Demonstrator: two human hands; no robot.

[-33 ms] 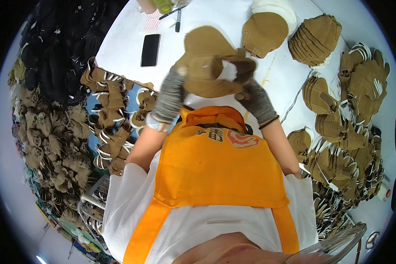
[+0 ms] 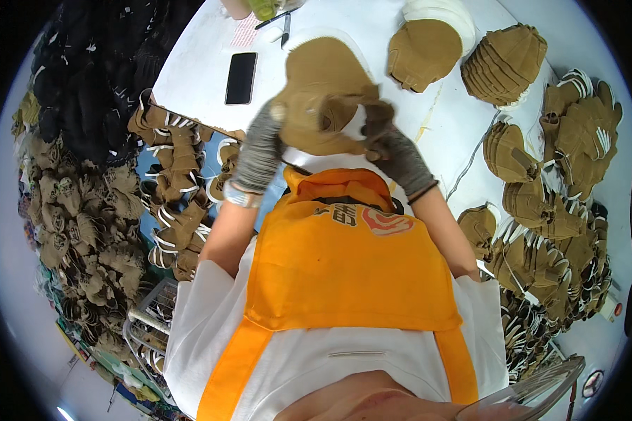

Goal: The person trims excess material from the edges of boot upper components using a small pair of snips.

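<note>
A brown shoe upper (image 2: 323,67) is held up over the white table (image 2: 203,49), its wide rounded part pointing away from me and its opening toward the right. My left hand (image 2: 258,151), in a grey knit glove, grips the upper's left side, fingers partly hidden behind it. At the opening's right edge, my right hand (image 2: 399,154), also gloved in grey, has its fingers closed on the material; they are somewhat blurred. A pale lining shows inside the opening.
A black phone (image 2: 240,78) and pens (image 2: 286,29) lie on the table. Stacked brown uppers (image 2: 502,63) and an upper with white pieces (image 2: 425,52) sit at the far right. More uppers hang to the right (image 2: 541,210) and left (image 2: 182,168). A wire cart (image 2: 144,330) stands lower left.
Both hands and the shoe upper have shifted slightly left. The upper's far edge reaches a little farther over the table, and its opening is turned somewhat differently.
</note>
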